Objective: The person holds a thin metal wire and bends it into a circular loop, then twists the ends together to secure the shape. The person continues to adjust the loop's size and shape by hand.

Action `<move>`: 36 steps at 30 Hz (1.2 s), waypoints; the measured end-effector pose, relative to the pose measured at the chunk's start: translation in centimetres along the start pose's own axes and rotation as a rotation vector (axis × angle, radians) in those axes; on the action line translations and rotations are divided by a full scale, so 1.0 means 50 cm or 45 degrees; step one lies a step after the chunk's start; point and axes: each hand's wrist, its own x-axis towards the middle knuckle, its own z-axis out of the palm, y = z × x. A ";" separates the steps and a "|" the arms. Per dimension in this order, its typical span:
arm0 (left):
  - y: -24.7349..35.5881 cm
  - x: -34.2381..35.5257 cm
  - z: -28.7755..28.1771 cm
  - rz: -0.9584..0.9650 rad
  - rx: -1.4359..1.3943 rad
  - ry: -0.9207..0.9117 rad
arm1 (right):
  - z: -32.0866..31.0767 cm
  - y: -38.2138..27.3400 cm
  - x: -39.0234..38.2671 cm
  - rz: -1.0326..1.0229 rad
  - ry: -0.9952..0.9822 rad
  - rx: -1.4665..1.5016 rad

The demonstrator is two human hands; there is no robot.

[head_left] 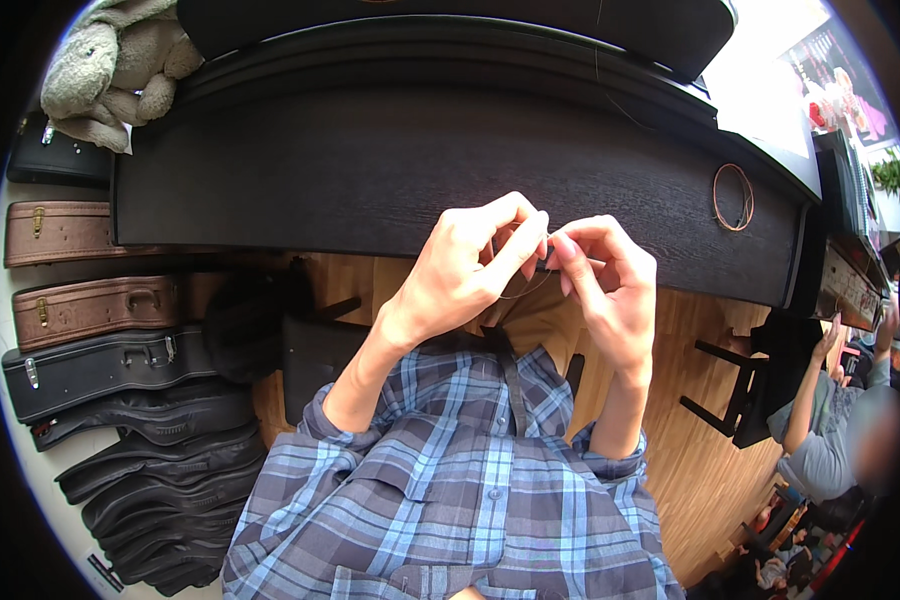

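Pinching a thin wire string between thumb and fingertips, the left hand and the right hand meet just in front of the near edge of the dark wooden top. Both sets of fingers are closed on the string, held in the air above the person's lap rather than resting on anything.

Slipping is the likely trouble: the string is so fine that a loosened pinch could let it spring free and drop to the wooden floor, where it would be hard to spot. A sharp bend could also kink it.

It shows only as a faint pale curve sagging below the fingertips. A coiled string lies near the top's right end.
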 end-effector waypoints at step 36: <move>-0.053 -0.005 0.063 0.500 0.765 0.646 | 0.054 0.048 -0.029 0.002 0.151 0.301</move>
